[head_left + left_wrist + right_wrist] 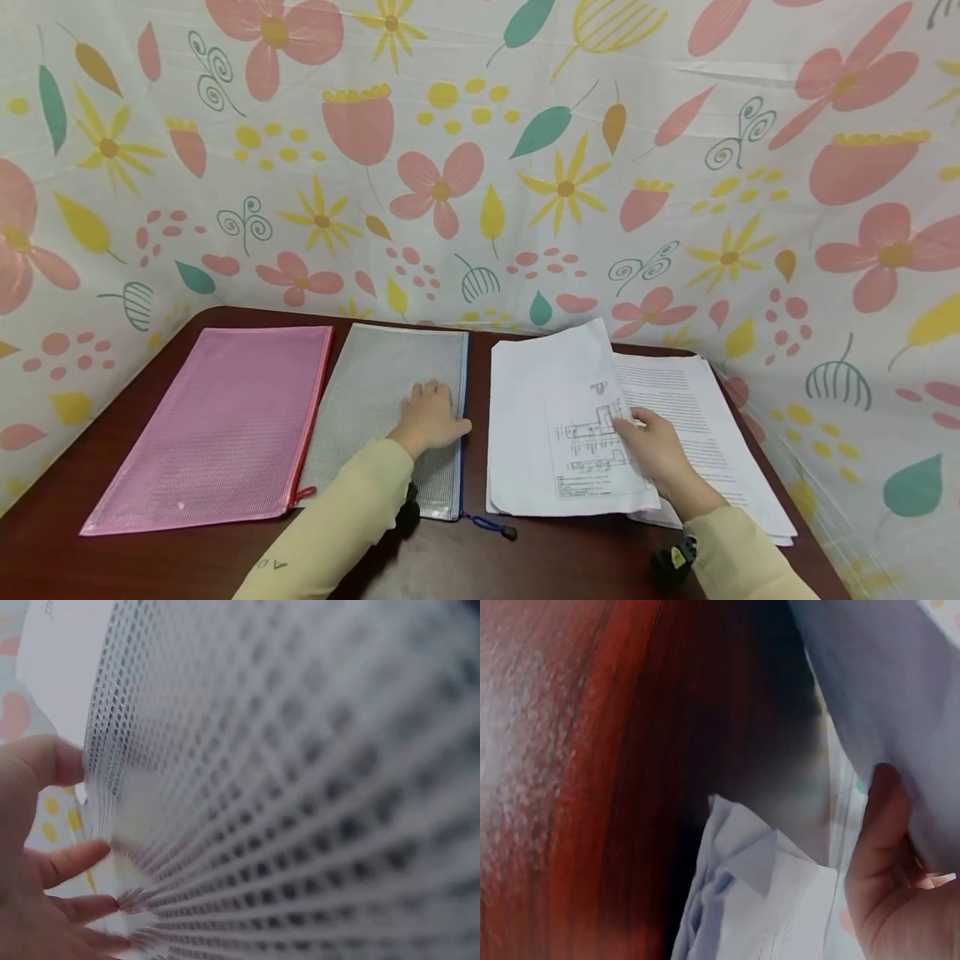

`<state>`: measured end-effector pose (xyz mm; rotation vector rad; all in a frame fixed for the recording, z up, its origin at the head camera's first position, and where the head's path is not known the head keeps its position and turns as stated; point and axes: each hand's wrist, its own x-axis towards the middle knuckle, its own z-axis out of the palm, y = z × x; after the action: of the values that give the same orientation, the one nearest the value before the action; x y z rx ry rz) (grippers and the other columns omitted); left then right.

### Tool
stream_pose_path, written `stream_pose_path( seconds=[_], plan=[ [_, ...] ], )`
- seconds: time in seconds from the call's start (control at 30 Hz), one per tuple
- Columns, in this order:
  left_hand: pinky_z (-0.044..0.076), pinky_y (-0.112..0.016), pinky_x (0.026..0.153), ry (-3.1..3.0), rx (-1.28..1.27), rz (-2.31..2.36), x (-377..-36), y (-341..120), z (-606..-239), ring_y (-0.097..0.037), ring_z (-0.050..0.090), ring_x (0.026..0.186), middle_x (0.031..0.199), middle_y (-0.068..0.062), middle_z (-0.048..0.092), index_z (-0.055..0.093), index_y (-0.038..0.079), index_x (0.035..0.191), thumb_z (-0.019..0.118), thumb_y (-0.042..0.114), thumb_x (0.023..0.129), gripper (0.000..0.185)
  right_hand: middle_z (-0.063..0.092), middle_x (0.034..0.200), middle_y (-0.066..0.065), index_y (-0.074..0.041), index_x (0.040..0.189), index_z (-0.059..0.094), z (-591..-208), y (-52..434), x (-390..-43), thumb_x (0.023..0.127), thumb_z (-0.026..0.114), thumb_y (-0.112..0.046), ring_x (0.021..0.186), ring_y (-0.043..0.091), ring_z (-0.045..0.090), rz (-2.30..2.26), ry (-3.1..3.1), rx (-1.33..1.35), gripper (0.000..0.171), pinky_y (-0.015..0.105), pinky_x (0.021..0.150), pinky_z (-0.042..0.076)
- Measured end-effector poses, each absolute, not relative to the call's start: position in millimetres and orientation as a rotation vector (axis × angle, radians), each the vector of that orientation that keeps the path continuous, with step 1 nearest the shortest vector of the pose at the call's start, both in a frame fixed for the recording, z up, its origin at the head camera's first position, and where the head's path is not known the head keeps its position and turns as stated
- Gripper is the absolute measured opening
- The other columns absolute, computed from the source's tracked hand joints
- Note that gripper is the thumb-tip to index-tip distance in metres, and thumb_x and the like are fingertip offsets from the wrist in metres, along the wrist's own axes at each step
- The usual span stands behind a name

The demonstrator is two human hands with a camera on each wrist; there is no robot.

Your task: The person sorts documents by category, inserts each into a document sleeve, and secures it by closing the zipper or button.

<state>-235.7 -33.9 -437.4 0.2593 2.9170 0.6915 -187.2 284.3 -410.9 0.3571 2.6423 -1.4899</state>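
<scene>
My left hand [431,421] rests with its fingers spread on a grey mesh zip pouch [367,383], near its blue-edged right side. In the left wrist view the fingertips [94,855] touch the ribbed mesh [247,787]. At the right, my right hand [656,454] pinches the right edge of a white printed sheet [536,400] with a line drawing on it. That sheet tops some papers and its upper corner stands raised. Beneath its right side lies a stack of text pages [716,442], also visible as a paper stack [780,900] in the right wrist view.
A pink mesh zip pouch [232,417] with a red zipper edge lies at the left. The grey pouch's blue pull cord [487,523] hangs out onto the dark brown table [442,558]. A flower-printed curtain [480,167] stands behind the table's back edge.
</scene>
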Motion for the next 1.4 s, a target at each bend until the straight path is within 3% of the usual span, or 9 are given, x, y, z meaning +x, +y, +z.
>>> stream_pose_path(
  seconds=[0.1, 0.23, 0.53, 0.83, 1.13, 1.23, 1.4],
  plan=[
    [0.026, -0.067, 0.104, 2.927, 0.283, 0.793, -237, -35, -437, -0.035, 0.039, 0.130, 0.135, -0.020, 0.047, 0.059, 0.007, 0.076, 0.059, 0.031, 0.085, 0.026, 0.067, 0.097, 0.018, 0.008, 0.135, 0.040, -410, 284, -189, 0.098, 0.048, -0.027, 0.065, 0.011, 0.065, -1.520, 2.643, 0.400, 0.052, 0.031, 0.057, 0.056],
    [0.026, -0.070, 0.102, 2.913, 0.330, 0.955, -237, -38, -437, -0.033, 0.044, 0.127, 0.130, -0.020, 0.051, 0.054, 0.009, 0.062, 0.056, 0.021, 0.086, 0.027, 0.066, 0.092, 0.009, 0.006, 0.132, 0.044, -409, 282, -191, 0.097, 0.049, -0.033, 0.066, 0.009, 0.065, -1.590, 2.578, 0.435, 0.053, 0.029, 0.058, 0.056],
    [0.042, -0.048, 0.099, 2.858, 0.444, 1.351, -238, -47, -446, -0.037, 0.049, 0.121, 0.122, -0.026, 0.055, 0.054, 0.004, 0.062, 0.054, 0.007, 0.082, 0.021, 0.066, 0.083, -0.002, 0.005, 0.131, 0.046, -407, 281, -195, 0.096, 0.053, -0.035, 0.066, 0.009, 0.066, -1.682, 2.443, 0.402, 0.054, 0.030, 0.059, 0.057],
    [0.044, -0.048, 0.095, 2.825, 0.452, 1.329, -236, -50, -448, -0.040, 0.050, 0.120, 0.130, -0.025, 0.052, 0.057, 0.005, 0.067, 0.055, 0.007, 0.082, 0.016, 0.067, 0.084, 0.000, 0.005, 0.128, 0.049, -408, 274, -201, 0.095, 0.055, -0.036, 0.066, 0.011, 0.064, -1.618, 2.451, 0.280, 0.053, 0.031, 0.059, 0.056],
    [0.040, -0.048, 0.104, 2.809, 0.575, 1.207, -232, -45, -442, -0.039, 0.047, 0.124, 0.131, -0.027, 0.051, 0.057, 0.003, 0.072, 0.055, 0.005, 0.085, 0.014, 0.064, 0.076, -0.001, 0.007, 0.116, 0.058, -406, 257, -217, 0.094, 0.057, -0.031, 0.060, 0.009, 0.059, -1.614, 2.575, 0.266, 0.043, 0.028, 0.055, 0.052],
    [0.043, -0.046, 0.099, 2.815, 0.607, 1.137, -232, -45, -440, -0.036, 0.051, 0.118, 0.126, -0.024, 0.054, 0.057, 0.003, 0.072, 0.055, 0.004, 0.086, 0.014, 0.064, 0.075, 0.001, 0.007, 0.113, 0.059, -406, 255, -220, 0.094, 0.057, -0.028, 0.059, 0.009, 0.058, -1.580, 2.644, 0.247, 0.040, 0.027, 0.054, 0.051],
    [0.046, -0.034, 0.072, 2.828, 0.662, 1.054, -234, -47, -432, -0.023, 0.053, 0.082, 0.089, -0.012, 0.057, 0.053, 0.004, 0.071, 0.055, 0.004, 0.085, 0.014, 0.067, 0.078, 0.006, 0.007, 0.115, 0.059, -404, 254, -224, 0.094, 0.056, -0.025, 0.059, 0.009, 0.060, -1.537, 2.714, 0.227, 0.039, 0.026, 0.054, 0.051]
  ],
)
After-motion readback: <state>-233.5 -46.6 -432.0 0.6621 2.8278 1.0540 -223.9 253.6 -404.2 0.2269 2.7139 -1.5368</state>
